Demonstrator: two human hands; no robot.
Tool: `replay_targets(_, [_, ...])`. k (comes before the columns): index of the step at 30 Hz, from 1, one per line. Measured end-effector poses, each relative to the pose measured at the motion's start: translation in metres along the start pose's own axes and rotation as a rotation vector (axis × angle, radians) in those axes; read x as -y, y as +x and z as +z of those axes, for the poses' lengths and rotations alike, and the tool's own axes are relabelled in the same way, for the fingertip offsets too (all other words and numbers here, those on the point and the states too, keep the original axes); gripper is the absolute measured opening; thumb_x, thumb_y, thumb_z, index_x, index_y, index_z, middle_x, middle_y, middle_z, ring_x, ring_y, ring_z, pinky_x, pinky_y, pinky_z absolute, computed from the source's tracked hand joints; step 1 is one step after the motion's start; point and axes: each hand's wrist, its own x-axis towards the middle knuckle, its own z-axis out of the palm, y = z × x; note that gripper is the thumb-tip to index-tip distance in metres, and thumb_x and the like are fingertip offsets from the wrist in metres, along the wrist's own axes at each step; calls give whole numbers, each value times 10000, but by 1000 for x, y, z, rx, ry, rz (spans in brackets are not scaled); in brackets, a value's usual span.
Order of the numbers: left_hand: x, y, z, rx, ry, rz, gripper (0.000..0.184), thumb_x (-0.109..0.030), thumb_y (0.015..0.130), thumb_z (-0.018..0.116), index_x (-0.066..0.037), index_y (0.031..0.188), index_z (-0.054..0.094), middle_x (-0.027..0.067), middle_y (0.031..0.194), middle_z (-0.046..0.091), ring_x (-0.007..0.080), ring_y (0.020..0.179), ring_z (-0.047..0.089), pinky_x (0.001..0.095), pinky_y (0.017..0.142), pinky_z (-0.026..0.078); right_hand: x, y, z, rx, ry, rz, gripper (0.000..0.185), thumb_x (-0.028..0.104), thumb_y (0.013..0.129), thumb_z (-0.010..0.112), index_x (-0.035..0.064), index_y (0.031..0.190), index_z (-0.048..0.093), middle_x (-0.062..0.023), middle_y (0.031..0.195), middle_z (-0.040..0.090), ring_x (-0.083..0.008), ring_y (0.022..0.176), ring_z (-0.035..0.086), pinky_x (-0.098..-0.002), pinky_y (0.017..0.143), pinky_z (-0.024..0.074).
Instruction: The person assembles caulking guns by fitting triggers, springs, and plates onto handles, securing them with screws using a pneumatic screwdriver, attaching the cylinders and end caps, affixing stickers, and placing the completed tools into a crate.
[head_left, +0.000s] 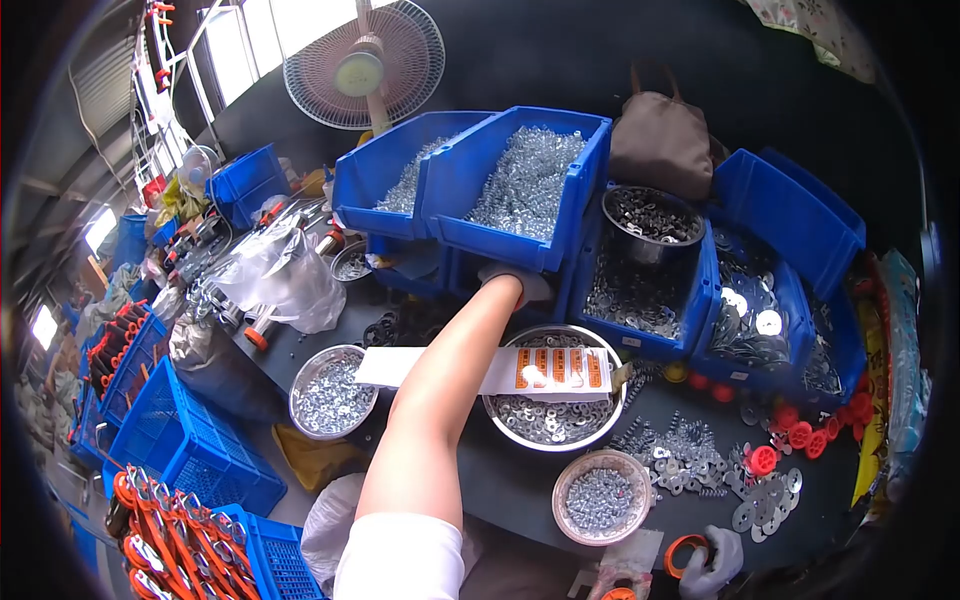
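My left arm stretches across the bench, and my left hand [522,287], in a pale glove, reaches into the opening of a lower blue bin under two upper bins of small metal parts [530,185]. Its fingers are hidden there. Beneath the forearm lies a white strip with orange labels [500,371], across a steel bowl of washers [550,422]. At the bottom right, my right hand [716,565], in a grey glove, is closed on the edge of an orange ring [684,556]. Left of it is a partly cut-off fixture with another orange part [620,592].
Bowls of small parts [333,393] [601,498] stand on the bench. Loose springs and washers [680,455] and red wheels [763,460] lie right. More blue bins [640,290] stand behind. Crates [190,440] and orange-handled pieces [180,540] are left; a fan [362,72] stands at the back.
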Motion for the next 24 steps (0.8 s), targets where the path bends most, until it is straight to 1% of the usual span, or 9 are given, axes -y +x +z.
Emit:
replay_targets(3, [-2, 16, -17, -10, 10, 5, 563, -412, 809, 598, -119, 1290, 615, 164, 1372, 563, 320, 1267, 538, 421, 1041, 436, 0, 0, 0, 7, 11, 12, 242, 217, 904, 613, 1, 985, 685, -159, 919, 686, -353, 808, 657, -427, 729, 532])
replay_targets(13, [-13, 18, 0, -46, 18, 49, 545, -400, 823, 593, -113, 1286, 614, 170, 1360, 569, 315, 1258, 544, 417, 1035, 440, -14, -13, 3, 42, -6, 13, 255, 216, 906, 603, -6, 998, 689, -168, 929, 688, -363, 816, 656, -435, 733, 532])
replay_targets(15, [-14, 21, -1, -51, 23, 50, 541, -397, 826, 592, -111, 1285, 614, 171, 1357, 571, 314, 1257, 546, 416, 1034, 441, -49, -48, 15, 95, -21, 44, 392, 77, 641, 624, 2, 1026, 612, -166, 894, 615, -356, 790, 609, -470, 745, 480])
replay_targets(16, [-15, 22, -1, -56, 25, 52, 539, -396, 828, 591, -111, 1285, 614, 171, 1356, 571, 313, 1256, 546, 415, 1034, 442, -38, -37, 11, 97, -20, 45, 392, 77, 641, 624, 2, 1026, 612, -166, 894, 615, -356, 790, 609, -470, 745, 480])
replay_targets(17, [-13, 20, 1, -61, 26, 53, 537, -395, 829, 591, -110, 1284, 614, 172, 1355, 572, 313, 1255, 547, 415, 1033, 442, -15, -14, 3, 72, -21, 24, 282, 145, 775, 608, -3, 1012, 650, -169, 911, 651, -361, 804, 632, -454, 739, 506])
replay_targets(18, [-11, 19, 1, -66, 27, 55, 536, -393, 831, 590, -109, 1284, 614, 172, 1354, 573, 312, 1254, 548, 415, 1032, 443, -2, -1, -1, 46, -22, 2, 258, 214, 910, 591, -8, 998, 689, -171, 927, 687, -366, 818, 655, -437, 733, 531])
replay_targets(22, [-9, 18, 4, -93, 30, 64, 528, -388, 836, 588, -106, 1282, 614, 175, 1349, 575, 310, 1251, 550, 413, 1030, 445, -12, -11, 2, 45, -12, 8, 262, 214, 914, 582, -9, 998, 689, -174, 919, 685, -368, 814, 654, -441, 731, 531])
replay_targets(23, [-9, 17, 6, -101, 30, 66, 526, -387, 838, 588, -106, 1282, 614, 175, 1348, 576, 310, 1250, 551, 413, 1029, 445, -33, -32, 9, 68, -11, 18, 278, 133, 777, 599, -5, 1013, 650, -176, 912, 653, -365, 807, 634, -459, 743, 508])
replay_targets(24, [-9, 18, 5, -109, 31, 68, 525, -386, 839, 587, -105, 1282, 614, 176, 1346, 576, 309, 1249, 551, 412, 1029, 446, -45, -45, 14, 90, -11, 29, 391, 52, 641, 617, 0, 1028, 611, -178, 906, 621, -362, 800, 614, -477, 755, 484])
